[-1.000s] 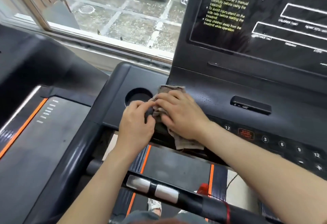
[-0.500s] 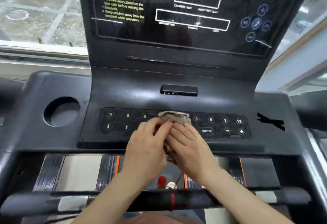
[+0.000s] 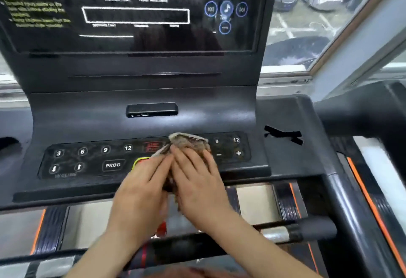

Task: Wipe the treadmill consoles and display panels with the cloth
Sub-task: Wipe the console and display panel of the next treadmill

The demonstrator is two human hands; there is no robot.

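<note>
Head view: just past the front handlebar (image 3: 307, 230), the left hand (image 3: 140, 190) and right hand (image 3: 197, 181) lie side by side, fingers straight and pressed flat on one crumpled brownish cloth (image 3: 189, 142). The cloth sits on the console keypad (image 3: 87, 159), right of centre, hiding several keys; two palms, I judge, spread the pressure and keep the cloth bunched over the buttons. Beyond are one small port block (image 3: 151, 109) and one upright display panel (image 3: 131, 40) with two outlined readout boxes and five round icons, untouched by the cloth, and the window (image 3: 307, 25) behind.
</note>
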